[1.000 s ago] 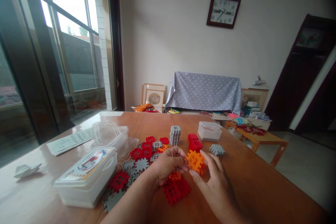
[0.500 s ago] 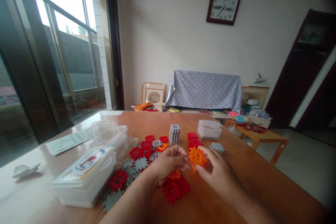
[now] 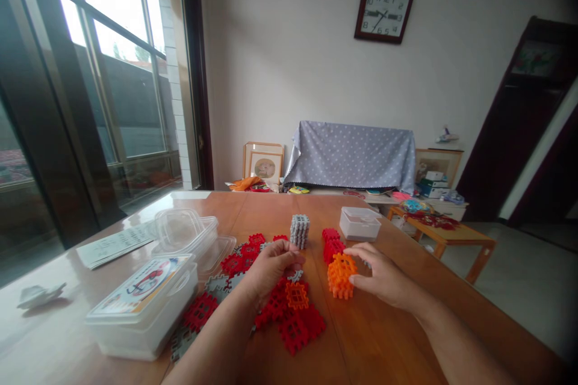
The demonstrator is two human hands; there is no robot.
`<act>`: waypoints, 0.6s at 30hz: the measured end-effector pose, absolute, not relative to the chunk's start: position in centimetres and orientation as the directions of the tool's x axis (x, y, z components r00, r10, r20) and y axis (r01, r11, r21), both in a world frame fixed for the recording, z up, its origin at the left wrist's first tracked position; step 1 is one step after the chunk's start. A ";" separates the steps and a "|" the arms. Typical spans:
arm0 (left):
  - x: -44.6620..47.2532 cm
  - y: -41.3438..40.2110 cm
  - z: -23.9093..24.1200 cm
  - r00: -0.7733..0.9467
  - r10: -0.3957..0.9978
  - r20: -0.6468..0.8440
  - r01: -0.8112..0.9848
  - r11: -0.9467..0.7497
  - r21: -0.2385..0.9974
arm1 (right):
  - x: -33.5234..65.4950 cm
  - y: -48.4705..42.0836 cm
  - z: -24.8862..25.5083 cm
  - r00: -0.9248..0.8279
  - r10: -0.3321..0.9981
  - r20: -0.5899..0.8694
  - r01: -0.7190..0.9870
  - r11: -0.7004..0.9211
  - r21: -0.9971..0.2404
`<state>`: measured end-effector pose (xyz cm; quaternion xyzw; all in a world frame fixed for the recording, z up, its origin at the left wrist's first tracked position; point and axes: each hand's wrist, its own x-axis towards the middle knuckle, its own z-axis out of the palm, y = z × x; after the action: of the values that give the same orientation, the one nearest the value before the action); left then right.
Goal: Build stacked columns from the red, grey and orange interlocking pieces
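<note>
My left hand (image 3: 274, 269) is over the pile of red and grey notched plastic building pieces, fingers curled together; whatever they hold, if anything, is hidden. Below it an orange square piece (image 3: 297, 296) lies on red pieces (image 3: 295, 331). My right hand (image 3: 383, 277) has thumb and fingertips against the right side of a stack of orange notched pieces (image 3: 341, 278). That stack stands upright on the table. Just behind it are stacked red pieces (image 3: 333, 245). A taller grey stack (image 3: 300, 231) stands beyond my left hand.
On the left of the table (image 3: 383, 355) are a lidded plastic box (image 3: 139, 307), an open clear container (image 3: 180, 233), paper sheets (image 3: 115, 245) and a crumpled wrapper (image 3: 40, 296). A small clear box (image 3: 360, 224) is at the back right. A low wooden stool (image 3: 456, 237) stands beyond.
My left hand has moved left, away from the orange stack and over the pile, uncovering the orange piece below. The orange stack now stands straighter, with my right hand still at its side.
</note>
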<state>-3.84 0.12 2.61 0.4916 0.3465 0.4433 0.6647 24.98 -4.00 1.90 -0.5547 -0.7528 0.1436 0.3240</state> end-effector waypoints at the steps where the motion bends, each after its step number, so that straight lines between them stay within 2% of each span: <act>1: -3.9 0.1 2.6 0.363 0.932 -0.023 -0.250 0.120 0.961 | 24.9 -4.0 1.9 -0.180 0.930 0.320 0.744 0.342 -0.574; 8: -3.7 0.3 2.3 0.348 0.938 0.010 -0.223 0.073 0.972 | 25.2 -3.9 1.7 -0.168 0.934 0.315 0.726 0.334 -0.602; 12: -3.8 0.9 1.8 0.332 0.941 0.062 -0.142 -0.016 0.990 | 24.7 -4.3 1.3 -0.119 0.915 0.386 0.717 0.348 -0.604; 15: -4.4 1.0 1.5 0.342 0.934 0.104 0.034 -0.122 0.992 | 22.6 -5.4 1.1 -0.100 0.881 0.462 0.693 0.395 -0.603; 18: -5.2 0.5 1.5 0.474 0.869 0.144 0.298 -0.312 0.902 | 19.6 -6.8 0.7 -0.119 0.889 0.443 0.635 0.411 -0.654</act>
<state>-5.20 0.52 1.52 0.7404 0.3939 0.3284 0.4346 19.64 -6.76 0.70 -0.5203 -0.7320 0.1538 0.4120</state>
